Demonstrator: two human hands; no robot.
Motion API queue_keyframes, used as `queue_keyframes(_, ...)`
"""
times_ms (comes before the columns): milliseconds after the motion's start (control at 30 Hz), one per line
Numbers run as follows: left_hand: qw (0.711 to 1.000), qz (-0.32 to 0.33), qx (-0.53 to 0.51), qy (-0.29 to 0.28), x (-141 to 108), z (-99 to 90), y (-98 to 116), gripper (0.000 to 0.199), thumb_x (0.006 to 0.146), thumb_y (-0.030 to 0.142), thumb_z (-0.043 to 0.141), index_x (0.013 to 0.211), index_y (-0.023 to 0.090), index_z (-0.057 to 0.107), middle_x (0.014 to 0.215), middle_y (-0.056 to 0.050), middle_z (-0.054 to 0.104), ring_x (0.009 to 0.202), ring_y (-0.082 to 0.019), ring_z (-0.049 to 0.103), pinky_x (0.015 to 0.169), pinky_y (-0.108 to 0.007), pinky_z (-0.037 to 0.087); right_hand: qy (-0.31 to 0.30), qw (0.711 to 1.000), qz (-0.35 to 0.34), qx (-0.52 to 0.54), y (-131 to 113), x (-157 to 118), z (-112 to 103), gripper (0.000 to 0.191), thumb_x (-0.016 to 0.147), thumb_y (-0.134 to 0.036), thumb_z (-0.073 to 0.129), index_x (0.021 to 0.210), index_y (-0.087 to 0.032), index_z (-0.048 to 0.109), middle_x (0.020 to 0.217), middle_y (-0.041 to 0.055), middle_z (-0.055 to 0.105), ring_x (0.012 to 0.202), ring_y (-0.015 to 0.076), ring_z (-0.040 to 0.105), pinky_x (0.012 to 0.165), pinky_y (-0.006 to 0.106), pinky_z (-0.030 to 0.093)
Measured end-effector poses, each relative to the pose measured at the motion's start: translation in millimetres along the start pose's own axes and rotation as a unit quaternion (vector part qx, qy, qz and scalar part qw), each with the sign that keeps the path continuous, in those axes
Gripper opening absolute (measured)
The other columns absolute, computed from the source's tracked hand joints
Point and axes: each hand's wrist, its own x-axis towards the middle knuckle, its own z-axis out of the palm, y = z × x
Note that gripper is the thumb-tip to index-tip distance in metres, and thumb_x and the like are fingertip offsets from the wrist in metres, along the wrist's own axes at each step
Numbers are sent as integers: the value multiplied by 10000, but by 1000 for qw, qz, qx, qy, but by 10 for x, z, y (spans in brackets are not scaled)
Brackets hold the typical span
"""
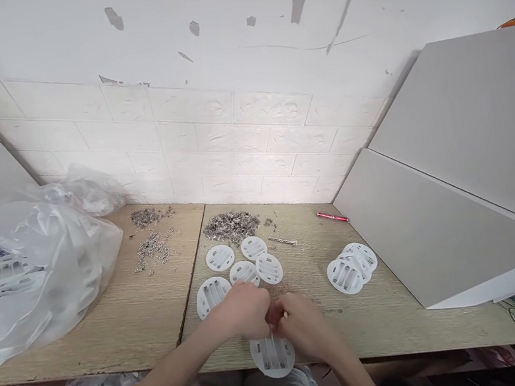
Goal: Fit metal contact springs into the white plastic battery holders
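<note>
A white round plastic battery holder plate (274, 364) lies at the table's front edge, its lower rim reaching slightly past it. Just above its upper rim, my left hand (249, 309) is closed, fingers bent inward against the other hand. My right hand (302, 326) pinches beside it, over the plate's upper right. A small yellowish tip shows among its fingers. What the fingertips hold is hidden. Several similar plates (220, 258) lie beyond my hands, one of them (213, 295) partly behind my left hand. Metal contacts show in the slots.
A heap of small metal pieces (231, 226) lies by the wall, with smaller piles (151, 251) to the left. Overlapping plates (346, 276) and a red pen-like object (332, 217) are on the right. A bulging plastic bag (70, 257) stands left; a grey panel (434, 219) bounds the right.
</note>
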Motion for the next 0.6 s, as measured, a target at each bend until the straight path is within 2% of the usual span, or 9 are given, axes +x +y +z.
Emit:
queue_keyframes(100, 999, 0, 10, -35, 49, -86, 7, 372, 654, 177, 593, 424, 182, 301, 426, 1, 358, 610, -242, 561, 752, -406, 405, -70, 997, -2, 27, 50, 64, -7, 281, 639, -27, 454, 466, -183, 611, 460, 5, 587, 451, 115, 462, 533, 240, 288)
queue_keyframes(167, 999, -7, 4, -52, 81, -126, 7, 380, 641, 189, 625, 418, 179, 317, 416, 15, 324, 595, -231, 548, 768, -413, 406, -106, 994, 17, 30, 44, 112, -42, 281, 642, -42, 444, 486, -183, 630, 490, 17, 611, 480, 127, 486, 542, 242, 299)
queue_keyframes(333, 993, -22, -7, -112, 140, -166, -2, 375, 653, 250, 642, 420, 162, 362, 437, 6, 416, 610, -212, 564, 843, -424, 394, -187, 975, 118, 8, -47, 187, -131, 266, 626, -71, 434, 539, -167, 666, 596, 45, 666, 606, 150, 559, 608, 243, 345)
queue_keyframes(400, 993, -30, 2, -118, 139, -160, 6, 338, 667, 252, 635, 445, 158, 398, 487, -10, 497, 654, -220, 595, 867, -421, 391, -196, 970, 140, 18, -80, 181, -146, 265, 607, -67, 430, 555, -168, 669, 635, 47, 682, 656, 158, 575, 646, 247, 356)
queue_keyframes(500, 995, -44, 24, -91, 108, -125, 35, 193, 687, 243, 627, 543, 153, 536, 636, -63, 633, 764, -258, 638, 890, -423, 395, -186, 967, 166, 51, -114, 137, -154, 258, 572, -59, 438, 584, -176, 666, 674, 32, 692, 703, 166, 581, 675, 256, 352)
queue_keyframes(600, 996, -54, 39, -55, 49, -77, 86, 96, 711, 228, 617, 679, 142, 648, 753, -115, 689, 854, -294, 649, 908, -436, 396, -155, 968, 190, 62, -136, 61, -147, 176, 580, -81, 490, 590, -175, 639, 692, 25, 679, 713, 171, 565, 665, 258, 335)
